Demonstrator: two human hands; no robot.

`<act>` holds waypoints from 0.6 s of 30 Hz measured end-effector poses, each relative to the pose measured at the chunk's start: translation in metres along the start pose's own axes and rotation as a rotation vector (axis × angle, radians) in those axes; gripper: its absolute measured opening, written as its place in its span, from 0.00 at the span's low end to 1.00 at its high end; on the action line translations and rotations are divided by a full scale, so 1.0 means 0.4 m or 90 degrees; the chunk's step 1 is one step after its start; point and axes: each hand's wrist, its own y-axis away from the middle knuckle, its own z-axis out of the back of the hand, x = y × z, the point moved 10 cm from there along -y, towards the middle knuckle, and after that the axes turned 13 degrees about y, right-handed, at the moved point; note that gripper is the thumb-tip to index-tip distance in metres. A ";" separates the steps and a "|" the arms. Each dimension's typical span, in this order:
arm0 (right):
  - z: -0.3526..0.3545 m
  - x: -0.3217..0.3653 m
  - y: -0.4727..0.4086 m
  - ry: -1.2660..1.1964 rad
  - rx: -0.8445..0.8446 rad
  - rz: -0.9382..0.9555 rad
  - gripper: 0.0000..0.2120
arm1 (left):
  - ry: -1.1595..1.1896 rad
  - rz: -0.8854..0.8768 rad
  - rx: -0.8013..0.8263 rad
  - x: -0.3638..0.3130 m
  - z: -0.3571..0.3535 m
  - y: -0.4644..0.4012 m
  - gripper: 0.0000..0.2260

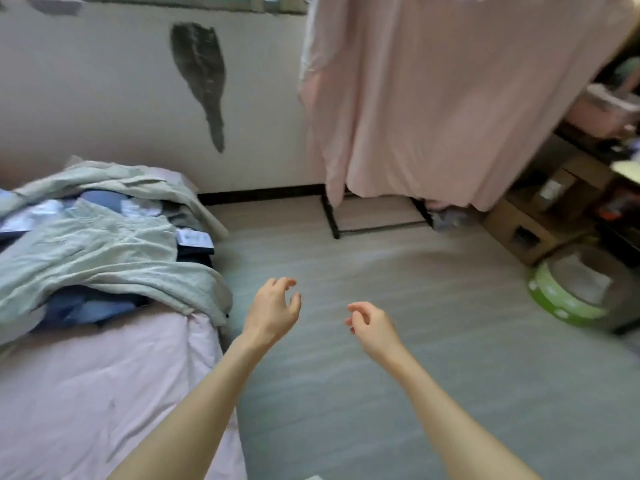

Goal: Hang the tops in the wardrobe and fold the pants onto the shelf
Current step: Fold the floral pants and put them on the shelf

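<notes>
A heap of clothes (100,244) lies on the bed (86,393) at the left; the curtained wardrobe (450,98) stands across the floor (415,341) (against the far wall), with cardboard boxes (530,220) to its right

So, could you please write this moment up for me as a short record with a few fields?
left hand: left hand held over the floor beside the bed, fingers loosely curled, no grip on anything
right hand: right hand out over the floor, fingers loosely curled, holding nothing
clothes: pile of clothes lying rumpled on the bed, grey-green fabric over dark blue
wardrobe: pink curtain hanging over a black frame
floor items: green round tray and cardboard box at right
</notes>
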 end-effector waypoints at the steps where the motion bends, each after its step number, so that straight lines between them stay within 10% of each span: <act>1: -0.018 0.042 -0.060 0.007 0.027 0.023 0.12 | 0.000 0.022 -0.028 0.021 0.037 -0.038 0.13; 18: -0.436 0.697 -0.713 0.176 0.373 0.324 0.16 | 0.065 0.363 -0.381 0.376 0.478 -0.405 0.15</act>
